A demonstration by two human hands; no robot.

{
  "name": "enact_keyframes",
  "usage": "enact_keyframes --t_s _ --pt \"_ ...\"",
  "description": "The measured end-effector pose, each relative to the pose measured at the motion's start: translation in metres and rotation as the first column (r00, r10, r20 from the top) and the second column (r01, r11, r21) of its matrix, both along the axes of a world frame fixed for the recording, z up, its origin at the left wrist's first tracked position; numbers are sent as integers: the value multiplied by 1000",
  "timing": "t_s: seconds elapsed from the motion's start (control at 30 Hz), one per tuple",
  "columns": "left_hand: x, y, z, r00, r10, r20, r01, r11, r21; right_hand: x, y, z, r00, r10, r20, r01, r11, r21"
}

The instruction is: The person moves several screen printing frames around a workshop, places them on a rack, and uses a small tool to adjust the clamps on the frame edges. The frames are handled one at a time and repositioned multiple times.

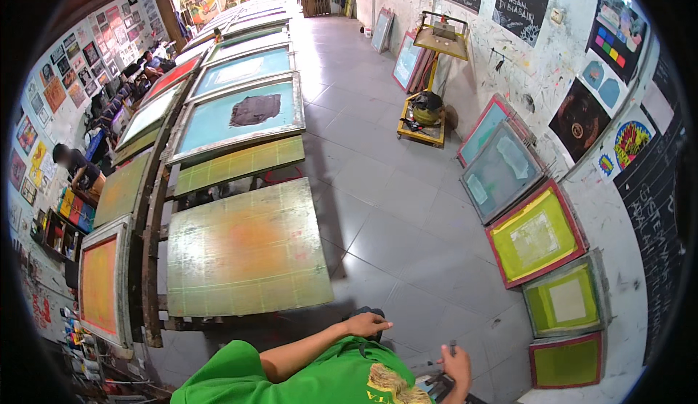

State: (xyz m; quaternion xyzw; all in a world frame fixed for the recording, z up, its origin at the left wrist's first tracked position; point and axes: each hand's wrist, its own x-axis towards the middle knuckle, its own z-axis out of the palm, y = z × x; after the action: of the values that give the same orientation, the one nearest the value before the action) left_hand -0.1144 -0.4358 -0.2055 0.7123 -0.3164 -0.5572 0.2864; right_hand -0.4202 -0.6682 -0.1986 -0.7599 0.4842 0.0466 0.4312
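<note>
Your right hand (456, 364) is closing around a small dark object (452, 346), which is poking up between your fingers; its kind is too small to tell. Left of that grip and a little ahead, your left hand (367, 325) is stretching out from your green shirt (320, 375), lying over a dark shape (371, 312); whether it is holding anything, I cannot tell. Keeping the right fingers snug and the wrist loose is probably serving you best, with the small object staying upright and away from your shirt. Beyond your left hand, a flat board (247, 251) with a blurred orange patch is presenting its near corner, so swinging the left elbow wide is risking a knock. To the right of the grip, an olive panel with a red frame (567, 364) is leaning low against the wall, and a yellow-green screen (534, 237) is resting farther ahead, its edges jutting toward you. Ahead of the grip, grey floor tiles (392, 222) are running between board and frames, offering the widest room for moving.
</note>
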Motion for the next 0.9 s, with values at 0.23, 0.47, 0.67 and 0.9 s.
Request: enact_keyframes --t_s 0.23,0.47,0.67,0.9 --pt "93 -111 0 966 215 -146 -217 976 -2 144 -87 34 995 102 -1 -102 989 111" --pt "215 -200 -8 850 477 -224 -496 867 -38 281 -227 54 947 288 -141 -295 955 -31" --pt "333 -273 45 770 605 -203 -622 783 -22 375 -304 98 981 180 72 -175 982 -69" --pt "333 -424 95 907 238 -348 -278 958 -69 418 -352 78 992 1 129 -23 986 166"
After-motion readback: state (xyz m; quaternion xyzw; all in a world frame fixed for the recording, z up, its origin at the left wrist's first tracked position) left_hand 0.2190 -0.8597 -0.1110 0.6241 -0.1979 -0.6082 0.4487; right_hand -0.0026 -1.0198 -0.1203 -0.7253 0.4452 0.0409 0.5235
